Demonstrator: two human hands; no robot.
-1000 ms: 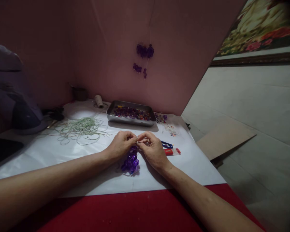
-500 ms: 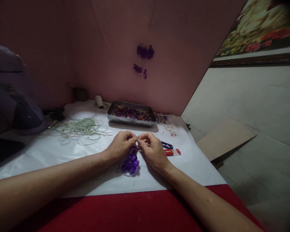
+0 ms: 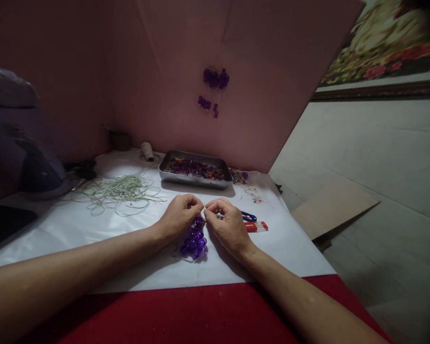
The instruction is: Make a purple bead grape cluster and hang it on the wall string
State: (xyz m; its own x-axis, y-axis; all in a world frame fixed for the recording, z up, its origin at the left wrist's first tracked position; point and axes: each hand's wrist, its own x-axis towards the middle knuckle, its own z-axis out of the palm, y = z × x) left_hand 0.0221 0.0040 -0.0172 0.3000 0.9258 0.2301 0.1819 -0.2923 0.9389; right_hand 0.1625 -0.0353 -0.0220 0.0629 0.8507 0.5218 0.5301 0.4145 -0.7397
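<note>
A cluster of clear purple beads (image 3: 194, 242) lies on the white table cover below my hands, its upper end close under the left fingers. My left hand (image 3: 181, 215) is closed in a pinch, thumb against forefinger, with a short pale bit of string (image 3: 204, 206) showing at the fingertips. Facing it a small gap away, my right hand (image 3: 227, 224) also pinches; what its fingertips grip is too small to make out. Just past the right hand lie a pair of blue snips (image 3: 250, 217) and a red cutter (image 3: 255, 226).
Behind the hands stands a metal tray (image 3: 197, 181) of mixed beads. Tangled green cord (image 3: 123, 189) and a thread spool (image 3: 147, 151) lie left of it, loose beads (image 3: 240, 176) to its right. Purple bead strands (image 3: 212, 77) hang at the wall. Red cloth (image 3: 186, 313) covers the near edge.
The fingertips of my two hands have drawn slightly apart, my right hand shifting a little down. The bead cluster lies where it was.
</note>
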